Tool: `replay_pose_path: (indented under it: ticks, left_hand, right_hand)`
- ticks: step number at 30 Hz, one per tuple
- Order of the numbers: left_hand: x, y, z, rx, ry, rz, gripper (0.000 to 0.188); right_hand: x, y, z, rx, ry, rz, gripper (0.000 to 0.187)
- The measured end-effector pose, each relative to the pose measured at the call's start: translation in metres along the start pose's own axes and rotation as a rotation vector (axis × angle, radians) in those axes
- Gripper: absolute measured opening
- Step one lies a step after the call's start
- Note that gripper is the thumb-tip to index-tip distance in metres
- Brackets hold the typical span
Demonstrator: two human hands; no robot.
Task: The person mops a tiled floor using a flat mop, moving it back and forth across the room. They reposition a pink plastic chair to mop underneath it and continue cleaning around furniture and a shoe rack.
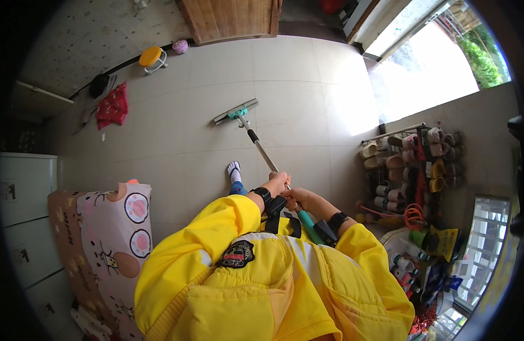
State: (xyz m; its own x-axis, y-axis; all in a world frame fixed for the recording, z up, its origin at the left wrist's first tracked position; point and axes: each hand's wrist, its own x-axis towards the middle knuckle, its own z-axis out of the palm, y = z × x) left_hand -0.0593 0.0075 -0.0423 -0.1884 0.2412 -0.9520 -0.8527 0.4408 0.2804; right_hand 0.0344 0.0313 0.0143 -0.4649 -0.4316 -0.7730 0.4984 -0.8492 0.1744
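One red cloth (112, 108) lies on the pale tiled floor (199, 113) at left, a yellow-topped stool (152, 56) just beyond it by the wall. Next comes the flat-headed mop (264, 153) — its head rests on the tiles, well ahead of both hands, its pole slanting back between them toward the body. The left hand (280, 179) is clamped around the pole; the right hand (298, 197), just beside it and nearer the body, is wrapped around it too — above the green lower grip (311, 227). Farther right stands a loaded shoe rack (419, 154).
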Motion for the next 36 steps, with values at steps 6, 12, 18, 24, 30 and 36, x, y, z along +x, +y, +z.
replay_pose_path:
  ticks: [6,12,18,24,30,36]
  left_hand:
    - [0.012,0.025,-0.007,0.006,-0.015,-0.006,0.019]
    - [0.051,0.09,-0.034,0.11,-0.07,0.11,0.017]
    - [0.038,0.153,-0.051,0.087,-0.037,0.021,0.01]
    - [-0.001,0.127,-0.044,0.345,0.053,0.053,0.007]
    - [0.008,0.06,-0.036,0.216,-0.064,-0.242,0.014]
    - [-0.005,0.003,-0.023,0.182,-0.094,-0.114,0.013]
  right_hand:
    - [0.005,-0.021,0.017,-0.019,0.021,0.061,0.024]
    - [0.042,-0.07,0.061,-0.02,0.024,-0.025,0.025]
    - [0.054,-0.106,0.106,-0.032,0.018,-0.029,0.02]
    - [0.042,-0.073,0.099,-0.025,0.127,-0.138,0.021]
    - [0.025,-0.017,0.051,0.001,0.092,-0.109,0.024]
    - [0.005,0.02,0.012,0.042,0.012,-0.023,0.025]
